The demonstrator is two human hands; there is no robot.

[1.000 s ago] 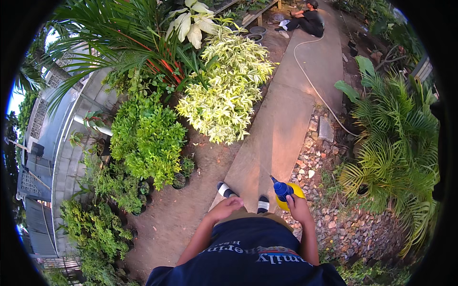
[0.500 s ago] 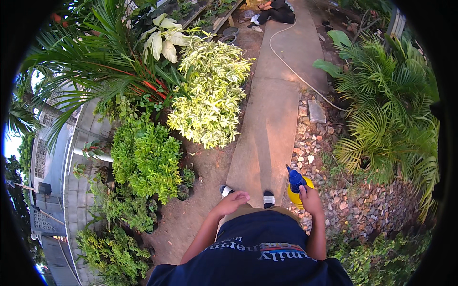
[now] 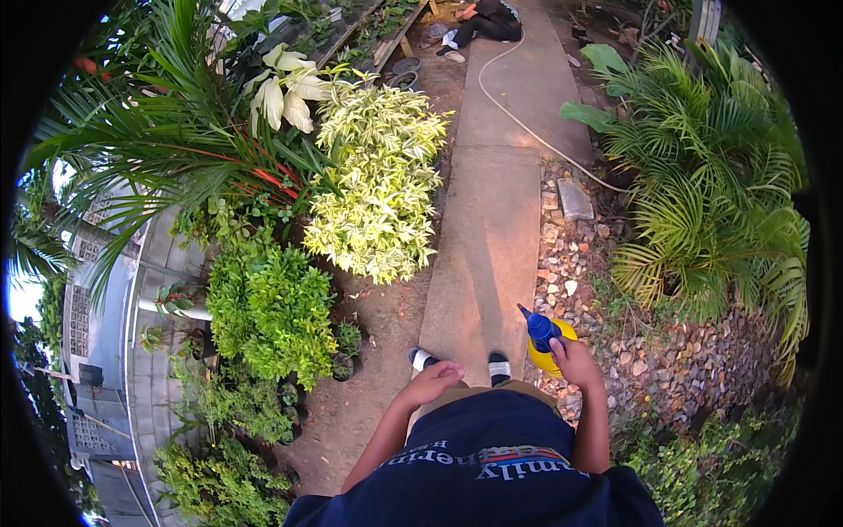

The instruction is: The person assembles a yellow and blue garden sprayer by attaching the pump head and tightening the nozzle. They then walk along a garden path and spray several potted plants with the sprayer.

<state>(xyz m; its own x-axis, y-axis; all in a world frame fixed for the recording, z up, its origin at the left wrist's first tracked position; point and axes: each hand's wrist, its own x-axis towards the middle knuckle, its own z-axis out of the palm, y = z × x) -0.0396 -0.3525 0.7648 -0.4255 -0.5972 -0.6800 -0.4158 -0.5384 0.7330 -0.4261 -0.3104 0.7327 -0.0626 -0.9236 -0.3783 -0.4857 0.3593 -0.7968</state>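
Note:
My right hand (image 3: 575,362) is closed around the upper part of a pump sprayer with a yellow tank (image 3: 543,360) and a blue head (image 3: 542,329). Its dark nozzle tip points forward and to the left. The sprayer hangs by my right side, above the edge between path and stones; my palm hides part of it. In front of my waist, my left hand (image 3: 433,385) holds nothing, its fingers loosely stretched toward the right. Nearest to that hand are my shorts and my left sandal (image 3: 423,358).
A concrete path (image 3: 487,228) runs ahead, with a pale hose (image 3: 527,127) across it. A person (image 3: 487,25) is low down at its far end. Variegated shrubs (image 3: 378,176) and potted plants (image 3: 347,351) line the left. Loose stones (image 3: 650,369), a flat block (image 3: 575,199) and palms (image 3: 694,193) lie right.
The path and plants have shifted slightly to the left in view. My right hand still grips the sprayer, whose nozzle now leans a little further left. My left hand has barely moved.

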